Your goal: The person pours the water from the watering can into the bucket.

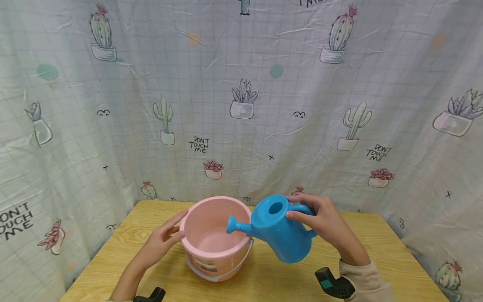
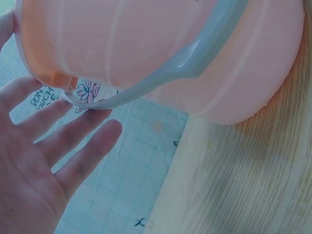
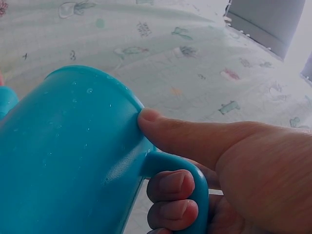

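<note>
A blue watering can point(image 1: 288, 237) is held tilted to the left, its spout point(image 1: 241, 227) reaching over the rim of a pink bucket point(image 1: 216, 254). My right hand point(image 1: 323, 218) grips the can's handle. In the right wrist view the fingers point(image 3: 171, 185) curl through that handle, the thumb lies against the can's upper edge, and water drops dot the blue side. At the bucket's left my left hand point(image 1: 162, 243) touches the rim, its fingers spread and nearly straight. The left wrist view has the fingers beside the bucket's grey carrying handle point(image 2: 192, 61).
The bucket stands on a wood-grain table point(image 1: 271, 281). Behind and around the table hangs a curtain point(image 1: 211, 96) printed with cacti. Each forearm carries a black wrist device point(image 1: 333, 284), and the bucket's handle hangs down at its front.
</note>
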A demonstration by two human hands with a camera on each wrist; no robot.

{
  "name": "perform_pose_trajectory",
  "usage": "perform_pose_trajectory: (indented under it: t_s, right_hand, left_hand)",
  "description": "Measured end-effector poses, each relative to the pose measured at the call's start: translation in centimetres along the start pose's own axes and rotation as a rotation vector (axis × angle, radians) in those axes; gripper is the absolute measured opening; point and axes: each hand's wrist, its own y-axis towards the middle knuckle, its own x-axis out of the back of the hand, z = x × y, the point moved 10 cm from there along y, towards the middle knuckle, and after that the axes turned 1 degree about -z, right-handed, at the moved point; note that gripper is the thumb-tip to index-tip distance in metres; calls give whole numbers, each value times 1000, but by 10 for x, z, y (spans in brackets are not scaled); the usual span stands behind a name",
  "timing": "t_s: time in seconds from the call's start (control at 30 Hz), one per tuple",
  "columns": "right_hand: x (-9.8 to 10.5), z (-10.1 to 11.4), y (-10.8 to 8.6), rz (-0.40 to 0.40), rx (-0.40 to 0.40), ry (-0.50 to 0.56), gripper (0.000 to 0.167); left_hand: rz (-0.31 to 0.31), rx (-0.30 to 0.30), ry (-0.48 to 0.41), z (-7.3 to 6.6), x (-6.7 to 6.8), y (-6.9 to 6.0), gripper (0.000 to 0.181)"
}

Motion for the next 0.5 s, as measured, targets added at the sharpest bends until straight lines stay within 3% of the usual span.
perform_pose_trajectory:
  t_s: [0.5]
  right_hand:
    - [0, -2, -1, 2, -21, -2, 44]
  left_hand:
    - [-7, 12, -10, 2, 0, 0, 57]
